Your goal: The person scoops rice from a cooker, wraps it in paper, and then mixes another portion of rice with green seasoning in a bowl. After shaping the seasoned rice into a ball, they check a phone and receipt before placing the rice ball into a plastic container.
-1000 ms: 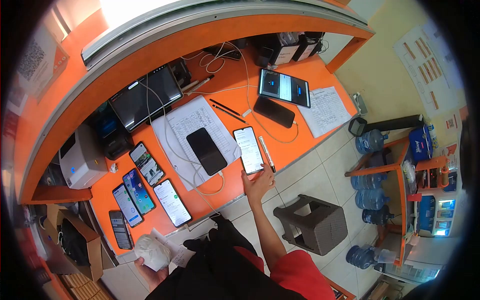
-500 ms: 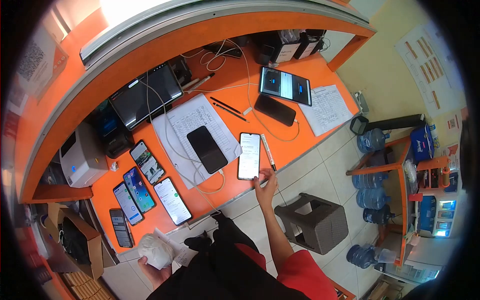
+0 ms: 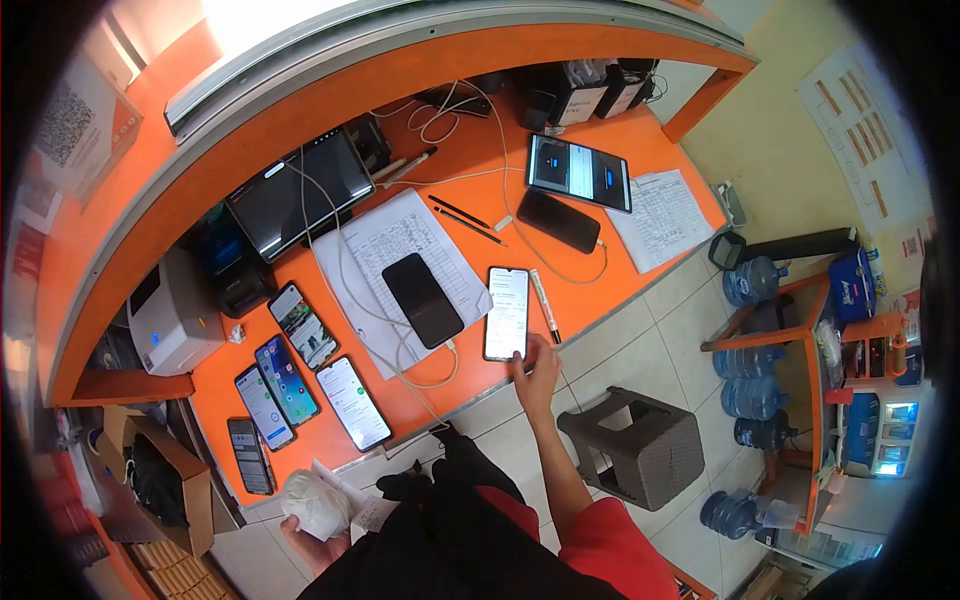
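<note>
Fingers of the right hand (image 3: 535,372) rest loosely spread on the lit, glossy phone (image 3: 507,313), a slim marker (image 3: 545,307) just beside; the left hand (image 3: 318,535) clutches a crumpled white bundle (image 3: 312,503).

Bright, even light fills the scene. The strongest source sits at the top, where a blown-out white patch above the curved counter (image 3: 560,60) loses all detail. The fisheye lens bends the counter into an arc and leaves a black vignette at every corner. Shadows are soft and short; the stool (image 3: 630,445) casts only a faint one on the floor tiles. The large tablet (image 3: 300,195) shows pale reflected glare on its dark screen. The centre is fairly sharp, though print on the paper sheet (image 3: 390,240) stays unreadable. Things near the rim smear and stretch, and the wall posters (image 3: 865,130) look washed out.
</note>
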{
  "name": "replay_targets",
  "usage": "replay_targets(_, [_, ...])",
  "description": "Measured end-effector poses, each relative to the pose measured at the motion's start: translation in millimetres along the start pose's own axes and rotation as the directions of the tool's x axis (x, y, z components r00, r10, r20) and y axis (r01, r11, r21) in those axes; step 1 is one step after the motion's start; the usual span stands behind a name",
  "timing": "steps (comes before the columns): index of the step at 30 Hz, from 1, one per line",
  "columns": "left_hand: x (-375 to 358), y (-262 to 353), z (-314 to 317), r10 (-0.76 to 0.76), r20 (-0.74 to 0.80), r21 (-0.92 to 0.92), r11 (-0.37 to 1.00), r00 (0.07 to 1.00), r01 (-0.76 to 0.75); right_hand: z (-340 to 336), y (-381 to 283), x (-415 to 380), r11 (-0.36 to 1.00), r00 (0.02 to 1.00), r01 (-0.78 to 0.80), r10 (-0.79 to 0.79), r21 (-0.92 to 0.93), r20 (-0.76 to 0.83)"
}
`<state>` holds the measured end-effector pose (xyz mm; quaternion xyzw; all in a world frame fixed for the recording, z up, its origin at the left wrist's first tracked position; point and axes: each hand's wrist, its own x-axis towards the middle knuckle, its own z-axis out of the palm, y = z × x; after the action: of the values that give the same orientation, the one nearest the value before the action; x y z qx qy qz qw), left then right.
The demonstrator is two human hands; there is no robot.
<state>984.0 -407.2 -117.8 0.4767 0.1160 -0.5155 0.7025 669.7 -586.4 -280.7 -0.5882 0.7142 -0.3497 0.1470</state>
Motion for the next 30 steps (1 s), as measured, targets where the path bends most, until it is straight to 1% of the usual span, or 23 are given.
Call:
replay_targets(1, [0.0,0.7,-0.5,0.000,0.000,0.001,1.000,1.000,0.000,1.4,-1.1,2.5,1.000,1.000,-0.001,0.001,0.001,0.000])
replay_targets(3, [0.1,2.4,-1.2,0.017,-0.002,0.022,1.000,1.000,-0.017,4.9,-3.9,9.9,0.982,0.999,0.036,-0.035,0.187,-0.012])
replay_targets(7, [-0.6,2.0,3.3,0.031,0.019,0.042,0.999,0.999,-0.032,0.4,-0.1,20.8,0.974,0.998,0.051,-0.058,0.223,0.027])
replay_targets(9, [-1.1,1.4,4.2,0.017,-0.016,0.055,0.998,1.000,-0.016,0.3,12.5,23.0,0.954,0.989,0.103,-0.127,0.283,0.069])
replay_targets(10, [-1.5,0.2,5.7,0.017,-0.015,0.056,0.998,1.000,-0.016,-0.2,18.2,23.9,0.954,0.990,0.102,-0.126,0.283,0.068])
replay_targets(12, [-2.5,-2.4,9.1,0.017,-0.053,0.069,0.998,0.998,-0.013,-1.8,24.9,25.3,0.915,0.974,0.084,-0.158,0.395,0.159])
replay_targets(13, [-2.5,-2.6,8.5,0.016,-0.052,0.070,0.997,0.998,-0.013,-2.3,25.4,25.3,0.915,0.975,0.084,-0.158,0.395,0.159])
replay_targets(15, [-0.4,-3.6,6.4,-0.003,-0.044,0.086,0.996,0.999,0.007,-3.5,25.8,26.8,0.888,0.967,-0.071,-0.051,0.454,0.251])
replay_targets(16, [1.3,-3.7,2.9,-0.004,-0.043,0.086,0.996,0.999,0.008,-3.2,25.0,27.5,0.888,0.967,-0.071,-0.051,0.453,0.250])
replay_targets(18, [3.9,-3.2,-2.5,-0.031,0.044,0.064,0.998,0.999,0.028,-1.6,16.5,30.3,0.915,0.978,-0.022,-0.064,0.402,0.200])
replay_targets(19, [3.7,-3.3,-2.7,-0.031,0.045,0.064,0.998,0.999,0.028,-2.0,9.7,32.8,0.915,0.978,-0.021,-0.065,0.403,0.198])
replay_targets(20, [3.1,-3.1,-2.4,-0.042,0.029,0.062,0.997,0.999,0.040,-2.5,2.8,35.0,0.966,0.986,0.074,-0.108,0.247,0.128])
replay_targets(21, [2.4,-3.1,-1.2,-0.052,0.013,0.060,0.997,0.999,0.051,-4.2,-7.0,38.0,0.984,0.985,0.157,-0.162,0.078,0.066])
replay_targets(22, [1.8,-3.5,-0.4,-0.050,0.014,0.061,0.997,0.999,0.049,-3.5,-14.1,40.0,0.984,0.985,0.157,-0.163,0.080,0.065])
replay_targets(24, [0.6,-3.8,0.6,-0.029,-0.012,0.062,0.998,1.000,0.029,-1.4,-23.1,43.2,0.977,0.982,0.186,-0.182,-0.102,0.050])
replay_targets(25, [1.7,-3.4,-1.4,-0.027,-0.012,0.063,0.998,1.000,0.028,2.1,-21.4,45.3,0.977,0.982,0.186,-0.182,-0.100,0.050])
replay_targets(27, [3.6,-2.8,-7.5,-0.043,0.048,0.037,0.998,0.998,0.042,9.3,-18.3,48.6,0.947,0.966,0.252,-0.257,-0.198,0.001])
replay_targets(28, [2.9,-2.0,-9.3,-0.041,0.046,0.037,0.999,0.998,0.039,8.7,-17.1,48.0,0.948,0.966,0.253,-0.257,-0.195,0.003])
replay_targets(30, [1.5,-0.3,-11.1,-0.038,0.047,0.057,0.998,0.998,0.035,2.1,-14.2,46.2,0.962,0.969,0.226,-0.238,-0.154,-0.071])
